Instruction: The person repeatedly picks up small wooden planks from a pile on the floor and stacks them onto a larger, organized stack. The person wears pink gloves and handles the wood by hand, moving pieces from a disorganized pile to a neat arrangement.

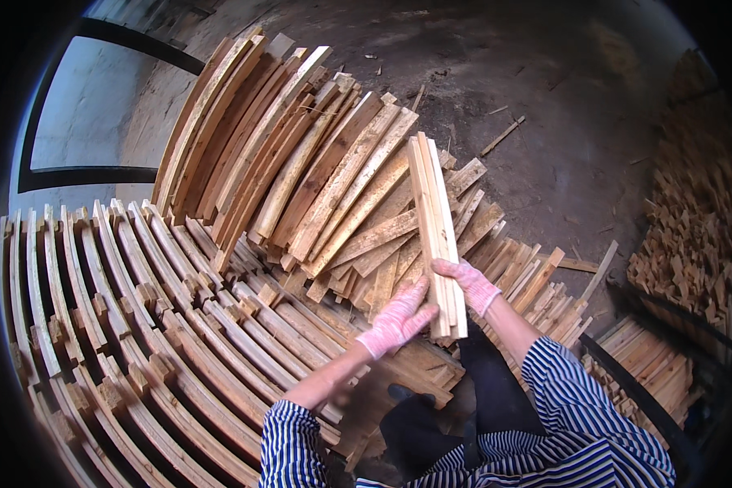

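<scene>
I hold a small bundle of pale wooden slats (435, 220) upright in front of me, over a heap of similar boards. My right hand (470, 283), in a pink-and-white knit glove, grips the bundle's lower part from the right side. My left hand (400, 320), gloved the same way, presses flat against the bundle's lower left edge with fingers stretched out. Both forearms come out of blue-and-white striped sleeves (581, 407).
A leaning stack of long boards (244, 138) rises at upper left. Crossed rows of slats form a large stack (122, 325) at lower left. More cut wood lies piled at the right (691, 244). The dirt floor (561, 122) holds scattered sticks.
</scene>
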The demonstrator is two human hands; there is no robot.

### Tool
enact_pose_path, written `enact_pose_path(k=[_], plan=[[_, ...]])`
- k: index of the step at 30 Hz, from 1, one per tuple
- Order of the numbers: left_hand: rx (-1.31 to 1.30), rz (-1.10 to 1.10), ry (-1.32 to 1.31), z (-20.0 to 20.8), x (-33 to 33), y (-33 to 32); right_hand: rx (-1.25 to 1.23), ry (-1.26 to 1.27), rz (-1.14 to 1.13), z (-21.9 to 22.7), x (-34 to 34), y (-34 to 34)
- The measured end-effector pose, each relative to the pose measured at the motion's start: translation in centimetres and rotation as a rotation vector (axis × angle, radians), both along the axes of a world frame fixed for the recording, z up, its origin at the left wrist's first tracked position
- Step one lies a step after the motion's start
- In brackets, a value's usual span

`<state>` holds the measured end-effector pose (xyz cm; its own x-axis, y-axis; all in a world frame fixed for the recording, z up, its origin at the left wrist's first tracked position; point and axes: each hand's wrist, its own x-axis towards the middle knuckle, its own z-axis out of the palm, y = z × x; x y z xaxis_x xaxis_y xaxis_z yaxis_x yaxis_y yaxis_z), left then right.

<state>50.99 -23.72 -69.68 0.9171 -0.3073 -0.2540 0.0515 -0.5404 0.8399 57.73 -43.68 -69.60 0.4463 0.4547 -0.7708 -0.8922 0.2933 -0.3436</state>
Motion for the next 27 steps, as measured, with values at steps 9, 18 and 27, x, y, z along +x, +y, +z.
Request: enact_pose_path(k=[9,18,27], plan=[[1.061,0.385,0.200,-2.5,13.6,15.8,0.122,0.041,-0.044,-1.9,-4.2,-6.6],[-0.244,0.634,0.595,5.3,2.9,0.6,-0.036,-0.008,-0.080,3.4,-8.0,-6.4],[-0.569,0.829,0.592,17.2,-10.2,-10.5,0.127,-0.073,-0.069,10.8,-10.8,-4.2]])
